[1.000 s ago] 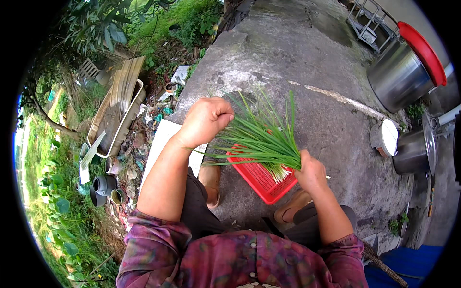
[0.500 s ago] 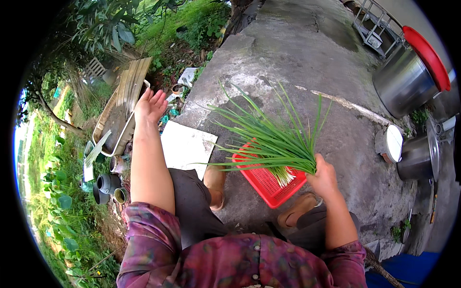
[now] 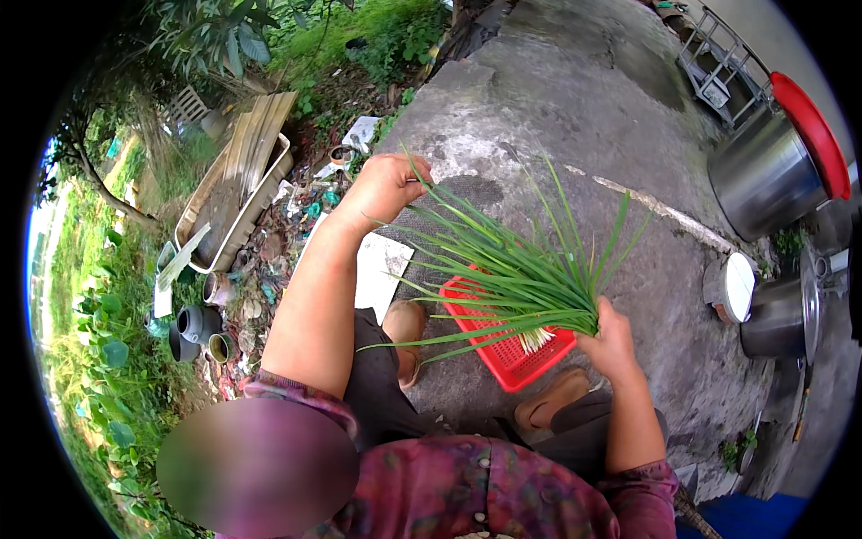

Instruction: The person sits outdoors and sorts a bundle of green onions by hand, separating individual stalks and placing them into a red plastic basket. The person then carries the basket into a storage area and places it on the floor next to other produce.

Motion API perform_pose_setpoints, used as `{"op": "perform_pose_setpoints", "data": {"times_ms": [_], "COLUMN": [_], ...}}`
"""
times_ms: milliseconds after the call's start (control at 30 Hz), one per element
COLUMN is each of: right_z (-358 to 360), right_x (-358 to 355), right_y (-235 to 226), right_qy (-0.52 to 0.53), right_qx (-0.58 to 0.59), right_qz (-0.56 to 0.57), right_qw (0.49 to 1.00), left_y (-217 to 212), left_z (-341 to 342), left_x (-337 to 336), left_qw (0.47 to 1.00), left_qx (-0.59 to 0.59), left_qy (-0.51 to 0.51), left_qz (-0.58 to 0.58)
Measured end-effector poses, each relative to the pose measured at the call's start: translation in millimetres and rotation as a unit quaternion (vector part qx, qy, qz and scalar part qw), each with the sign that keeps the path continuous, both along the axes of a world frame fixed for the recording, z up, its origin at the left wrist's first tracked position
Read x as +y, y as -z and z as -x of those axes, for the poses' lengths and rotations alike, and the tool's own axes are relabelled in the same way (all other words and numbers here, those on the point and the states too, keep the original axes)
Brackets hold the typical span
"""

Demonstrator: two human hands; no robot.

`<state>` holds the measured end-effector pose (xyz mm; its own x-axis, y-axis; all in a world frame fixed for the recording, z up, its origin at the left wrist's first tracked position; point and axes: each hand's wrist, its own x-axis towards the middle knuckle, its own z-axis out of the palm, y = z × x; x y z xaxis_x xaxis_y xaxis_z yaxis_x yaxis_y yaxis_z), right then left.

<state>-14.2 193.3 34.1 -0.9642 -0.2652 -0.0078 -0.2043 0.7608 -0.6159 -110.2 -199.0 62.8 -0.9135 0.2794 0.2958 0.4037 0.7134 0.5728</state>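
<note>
My right hand [image 3: 612, 344] is closed round a bunch of spring onions [image 3: 530, 274], whose long green leaves fan out to the left and away from me. My left hand [image 3: 392, 186] is at the far left end of the fan, thumb and fingers pinched together at the tip of one leaf. Below the bunch, a red plastic basket [image 3: 514, 370] with slotted walls stands on the ground between my feet. More spring onions with white ends [image 3: 536, 340] lie in it, partly hidden by the held leaves.
A white board [image 3: 379, 274] lies beside my left foot. Left of the concrete are a long muddy tub [image 3: 265, 184], pots [image 3: 197, 323] and litter. At right stand a big steel pot [image 3: 763, 171] with a red lid [image 3: 811, 135] and a white-lidded bucket [image 3: 738, 286].
My left hand was open and raised at the left; it has moved right to the leaf tips and its fingers have closed. My right hand still holds the bunch.
</note>
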Motion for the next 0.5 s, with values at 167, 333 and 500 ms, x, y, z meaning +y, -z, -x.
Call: {"op": "perform_pose_setpoints", "data": {"times_ms": [167,333,500], "right_z": [3,1,-2], "right_x": [2,7,1], "right_y": [-5,-4,-13], "right_qy": [0.002,-0.002,0.038], "right_qx": [0.004,-0.040,-0.141], "right_qz": [0.028,0.087,0.225], "right_qw": [1.000,0.995,0.963], "left_y": [-8,-7,-7], "left_z": [-2,-2,-2], "left_x": [-2,0,-18], "left_qw": [0.991,0.914,0.866], "left_qx": [-0.111,-0.110,-0.099], "left_qy": [0.044,0.008,-0.079], "left_qz": [-0.058,-0.389,-0.484]}}
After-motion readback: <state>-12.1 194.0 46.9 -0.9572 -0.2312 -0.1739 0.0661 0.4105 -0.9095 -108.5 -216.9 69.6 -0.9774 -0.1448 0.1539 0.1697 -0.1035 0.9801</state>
